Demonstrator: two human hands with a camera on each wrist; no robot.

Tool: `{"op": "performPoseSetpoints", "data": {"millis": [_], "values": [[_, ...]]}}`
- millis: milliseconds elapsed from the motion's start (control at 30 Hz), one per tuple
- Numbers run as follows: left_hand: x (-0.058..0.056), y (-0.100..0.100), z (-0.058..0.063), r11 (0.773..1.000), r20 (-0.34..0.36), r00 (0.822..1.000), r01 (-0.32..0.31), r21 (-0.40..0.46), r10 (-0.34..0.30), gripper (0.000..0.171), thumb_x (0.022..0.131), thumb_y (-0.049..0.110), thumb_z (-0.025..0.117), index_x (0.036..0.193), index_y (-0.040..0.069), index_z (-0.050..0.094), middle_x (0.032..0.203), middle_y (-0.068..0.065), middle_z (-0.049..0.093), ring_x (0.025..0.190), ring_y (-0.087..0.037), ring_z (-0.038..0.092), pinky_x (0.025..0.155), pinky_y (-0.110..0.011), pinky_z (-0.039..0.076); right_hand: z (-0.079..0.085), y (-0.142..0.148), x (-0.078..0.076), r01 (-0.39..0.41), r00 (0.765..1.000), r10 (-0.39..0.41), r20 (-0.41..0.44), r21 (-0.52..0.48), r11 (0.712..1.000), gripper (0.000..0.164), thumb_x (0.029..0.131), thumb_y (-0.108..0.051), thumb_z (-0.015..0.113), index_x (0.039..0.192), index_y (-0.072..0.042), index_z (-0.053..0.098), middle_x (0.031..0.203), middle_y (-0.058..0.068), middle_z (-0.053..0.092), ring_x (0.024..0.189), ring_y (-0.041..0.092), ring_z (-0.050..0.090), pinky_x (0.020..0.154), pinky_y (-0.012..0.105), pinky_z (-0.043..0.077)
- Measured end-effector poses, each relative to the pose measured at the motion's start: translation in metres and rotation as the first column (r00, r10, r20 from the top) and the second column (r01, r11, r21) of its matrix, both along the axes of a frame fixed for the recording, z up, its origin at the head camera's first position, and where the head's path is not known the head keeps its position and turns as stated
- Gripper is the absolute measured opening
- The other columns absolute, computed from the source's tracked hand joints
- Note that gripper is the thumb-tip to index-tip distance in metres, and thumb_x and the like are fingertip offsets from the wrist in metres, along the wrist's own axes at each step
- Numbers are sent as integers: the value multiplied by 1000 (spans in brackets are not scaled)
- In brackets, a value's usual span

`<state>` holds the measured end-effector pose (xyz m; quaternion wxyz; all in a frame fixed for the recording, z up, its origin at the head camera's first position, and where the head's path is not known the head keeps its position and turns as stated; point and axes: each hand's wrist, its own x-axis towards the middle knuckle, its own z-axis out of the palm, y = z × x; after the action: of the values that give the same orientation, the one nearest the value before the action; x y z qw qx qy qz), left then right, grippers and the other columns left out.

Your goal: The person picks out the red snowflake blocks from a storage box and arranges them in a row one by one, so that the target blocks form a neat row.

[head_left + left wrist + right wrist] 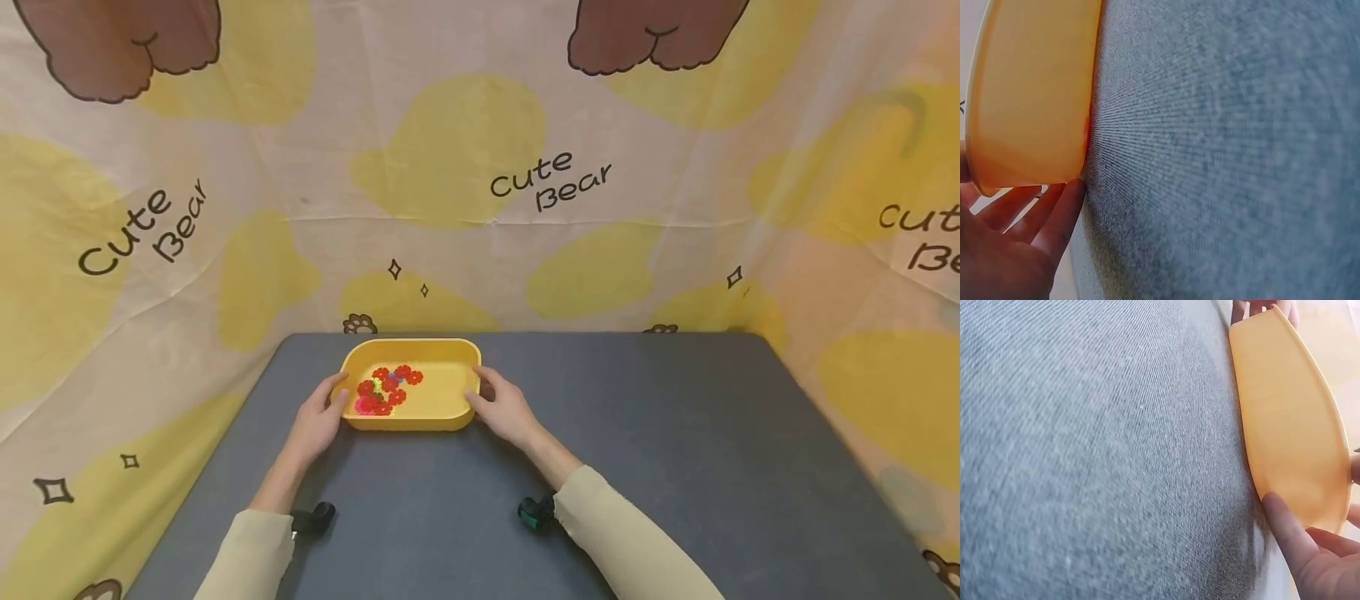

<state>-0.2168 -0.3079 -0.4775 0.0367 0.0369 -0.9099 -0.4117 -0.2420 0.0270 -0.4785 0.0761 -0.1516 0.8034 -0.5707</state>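
Fingers of both hands are closed on the two ends of a yellow tray, the left hand gripping its left end and the right hand its right end. It sits near the far edge of the grey-blue surface, left of the middle. Its long axis runs from left to right, crosswise to the person and roughly parallel with that far edge, so each short end faces a hand. The open top points upward, and the rounded corners and all four walls show from above. Red flower-shaped pieces lie clustered in the left half, some overlapping, with a pink piece near the front left corner and a bit of blue among the red ones farther back; the right half shows bare floor. In the right wrist view, one fingertip rests low against the long wall, close to the corner. The left wrist view puts the base right by the surface, though I cannot tell whether it bears fully on it.
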Motion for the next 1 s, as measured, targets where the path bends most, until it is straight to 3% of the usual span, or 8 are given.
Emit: {"op": "performPoseSetpoints", "data": {"millis": [367,667,1000], "values": [[-1,-1,-3,997,-4,1000,-15,76,16,48,109,23,45,154,7,41,161,-23,32,149,-44,26,117,-58,25,-3,-2,0,39,999,-38,30,-10,999,56,102,-21,63,152,-7,44,146,18,53,125,30,60,85,36,59],[3,4,3,995,-14,999,-29,98,31,46,108,23,49,151,8,45,159,-22,35,147,-43,31,116,-57,29,4,2,6,67,998,-67,-8,32,997,54,101,-22,64,150,-7,47,145,18,55,126,31,60,88,39,57],[8,24,3,995,-53,999,5,95,0,45,107,24,52,149,7,47,156,-22,40,144,-41,37,114,-56,33,12,25,14,95,995,-93,-34,42,995,54,100,-20,66,149,-6,48,147,19,53,127,35,59,89,41,57]]}}
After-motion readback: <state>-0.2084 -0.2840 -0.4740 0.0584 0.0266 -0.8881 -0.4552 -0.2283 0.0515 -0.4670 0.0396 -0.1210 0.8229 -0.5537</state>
